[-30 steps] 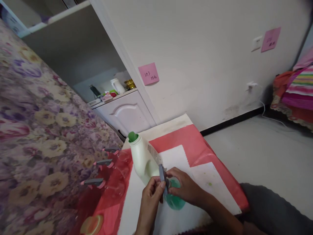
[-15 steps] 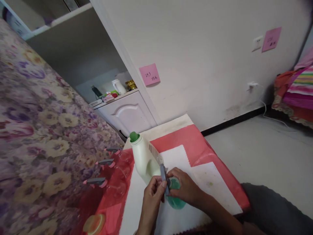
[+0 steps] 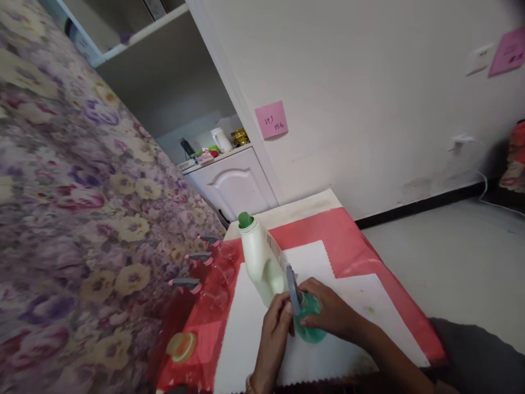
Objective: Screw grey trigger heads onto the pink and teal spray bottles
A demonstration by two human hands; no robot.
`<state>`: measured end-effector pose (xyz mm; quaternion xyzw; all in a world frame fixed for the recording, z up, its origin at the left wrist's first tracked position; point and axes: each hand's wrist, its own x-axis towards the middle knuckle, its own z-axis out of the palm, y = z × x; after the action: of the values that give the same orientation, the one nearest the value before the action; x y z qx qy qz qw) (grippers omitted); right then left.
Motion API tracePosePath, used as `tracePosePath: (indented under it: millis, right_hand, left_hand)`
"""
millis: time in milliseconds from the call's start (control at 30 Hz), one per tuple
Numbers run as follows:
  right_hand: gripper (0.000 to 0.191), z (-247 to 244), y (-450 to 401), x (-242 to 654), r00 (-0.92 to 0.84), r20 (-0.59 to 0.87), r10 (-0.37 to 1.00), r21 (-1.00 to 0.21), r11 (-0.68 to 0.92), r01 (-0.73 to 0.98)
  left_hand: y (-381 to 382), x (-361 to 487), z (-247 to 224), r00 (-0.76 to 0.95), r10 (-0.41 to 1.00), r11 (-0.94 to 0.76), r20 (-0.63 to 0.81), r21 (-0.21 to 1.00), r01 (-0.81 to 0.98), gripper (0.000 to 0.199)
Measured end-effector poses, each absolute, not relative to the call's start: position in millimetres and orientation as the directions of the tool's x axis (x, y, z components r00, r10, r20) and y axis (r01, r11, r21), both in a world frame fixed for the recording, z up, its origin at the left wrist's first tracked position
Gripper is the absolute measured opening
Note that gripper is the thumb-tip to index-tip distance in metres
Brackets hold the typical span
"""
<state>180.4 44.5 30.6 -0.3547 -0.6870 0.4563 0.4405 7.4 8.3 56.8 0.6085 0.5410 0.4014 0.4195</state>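
Observation:
A clear spray bottle (image 3: 314,334) with green liquid inside is tilted over the white cloth, its grey spray head (image 3: 292,289) towards the left. My right hand (image 3: 334,313) is wrapped round the bottle's body. The fingers of my left hand (image 3: 275,329) are closed on the spray head; whether it is fully seated on the neck I cannot tell. Just behind my hands stands a large pale green jug (image 3: 259,261) with a green spout at its open mouth. Part of the jug's lower side is hidden by my left hand.
Several clear spray bottles (image 3: 215,293) with grey-and-pink heads stand along the left of the red-covered table (image 3: 353,235). A yellowish round lid or small tub (image 3: 181,347) lies at the front left. A floral curtain (image 3: 102,230) hangs close on the left, and a wall rises behind.
The view has swung left, so everything sits further right. My right fingers now lie more around the bottle's body, a little away from the spray head. Both hands keep their hold.

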Motion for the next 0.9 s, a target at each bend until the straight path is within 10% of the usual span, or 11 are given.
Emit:
tracePosePath:
  millis: [333,733,900]
  right_hand:
    - [0.081,9,46,192,-0.445,0.206,0.871,-0.941,0.302,0.154]
    - [0.086,-19,42,200,-0.477,0.182,0.860,-0.959,0.262,0.107]
    - [0.089,-29,39,201,-0.479,0.190,0.857,-0.971,0.235,0.035]
  left_hand:
    - [12,3,36,0.098,0.982,-0.189,0.161,0.859,0.476,0.040]
    - [13,-11,18,0.210,0.972,0.023,-0.109,0.927,0.375,0.075]
    - [11,-7,21,0.279,0.957,-0.201,0.076,0.869,0.452,0.075]
